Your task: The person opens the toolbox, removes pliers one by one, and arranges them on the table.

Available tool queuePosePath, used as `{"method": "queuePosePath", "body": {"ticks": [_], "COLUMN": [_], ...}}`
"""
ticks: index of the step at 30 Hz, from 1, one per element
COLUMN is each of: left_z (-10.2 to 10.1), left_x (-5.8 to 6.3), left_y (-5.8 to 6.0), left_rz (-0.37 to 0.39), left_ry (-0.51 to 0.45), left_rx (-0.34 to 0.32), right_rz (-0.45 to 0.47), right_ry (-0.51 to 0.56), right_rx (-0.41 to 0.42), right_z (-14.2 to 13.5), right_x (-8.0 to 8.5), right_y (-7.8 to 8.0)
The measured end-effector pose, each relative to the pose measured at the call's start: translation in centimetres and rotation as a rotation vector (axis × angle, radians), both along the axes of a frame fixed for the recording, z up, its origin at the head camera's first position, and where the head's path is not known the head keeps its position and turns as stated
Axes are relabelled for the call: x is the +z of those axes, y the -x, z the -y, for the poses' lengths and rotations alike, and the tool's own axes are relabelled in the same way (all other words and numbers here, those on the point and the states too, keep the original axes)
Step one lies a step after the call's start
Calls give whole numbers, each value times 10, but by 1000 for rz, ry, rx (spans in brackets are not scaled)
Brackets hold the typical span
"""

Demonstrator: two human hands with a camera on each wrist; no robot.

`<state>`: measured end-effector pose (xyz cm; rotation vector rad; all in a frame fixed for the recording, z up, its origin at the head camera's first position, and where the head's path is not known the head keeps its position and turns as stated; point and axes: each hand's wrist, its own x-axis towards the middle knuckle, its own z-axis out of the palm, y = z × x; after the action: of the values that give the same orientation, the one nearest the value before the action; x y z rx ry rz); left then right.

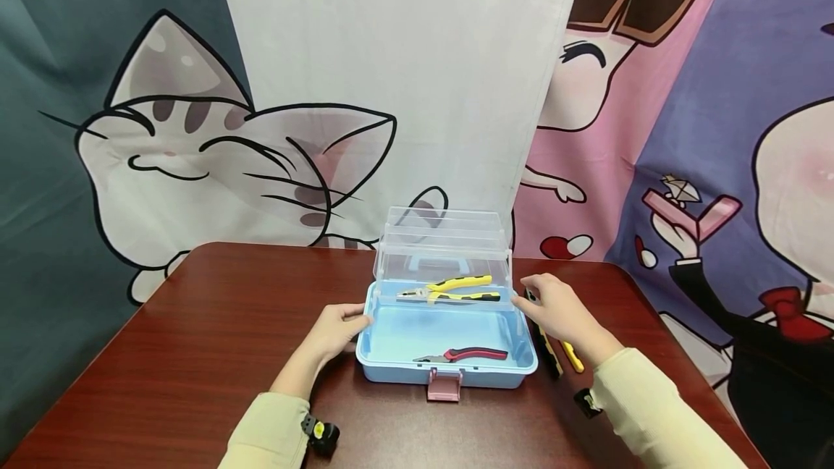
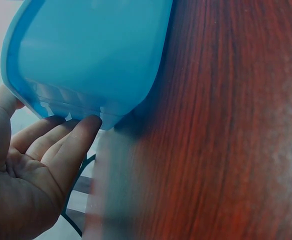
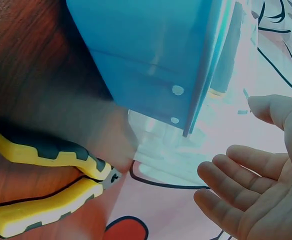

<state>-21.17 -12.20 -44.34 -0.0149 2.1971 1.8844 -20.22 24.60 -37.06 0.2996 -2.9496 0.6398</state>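
Note:
A light-blue toolbox [image 1: 391,373] sits on the table with its clear lid [image 1: 449,226] raised at the back. My left hand [image 1: 335,330] grips its left side, thumb at the rim and fingers against the outer wall [image 2: 91,65]. Beside the right rear of the box is my right hand [image 1: 560,310]; its fingers are spread and hold nothing in the right wrist view. Pliers with yellow-and-black handles [image 1: 464,282] lie toward the back, at a clear plastic part. Red-and-black-handled pliers [image 1: 478,354] rest on the box floor near the front.
Another yellow-and-black-handled cutting tool [image 3: 61,155] lies on the table right of the box, partly under my right hand in the head view. A pink latch [image 1: 444,386] hangs at the box front. Behind the brown table [image 1: 195,353] hangs a cartoon-printed cloth [image 1: 404,56].

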Motion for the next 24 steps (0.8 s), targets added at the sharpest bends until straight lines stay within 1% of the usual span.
{"method": "queuePosePath", "body": {"ticks": [9,15,24], "left_z": [1,1,0], "left_x": [-1,0,-1], "left_y": [1,1,1], "left_rz": [-2,1,3], "left_ry": [-9,-14,-17], "left_rx": [-17,0,-1], "right_rz": [21,20,29], "right_ry": [-13,-19,-37], "right_rx": [18,35,52], "right_z": [4,6,11], "right_x": [2,5,9], "right_y": [4,5,9]}}
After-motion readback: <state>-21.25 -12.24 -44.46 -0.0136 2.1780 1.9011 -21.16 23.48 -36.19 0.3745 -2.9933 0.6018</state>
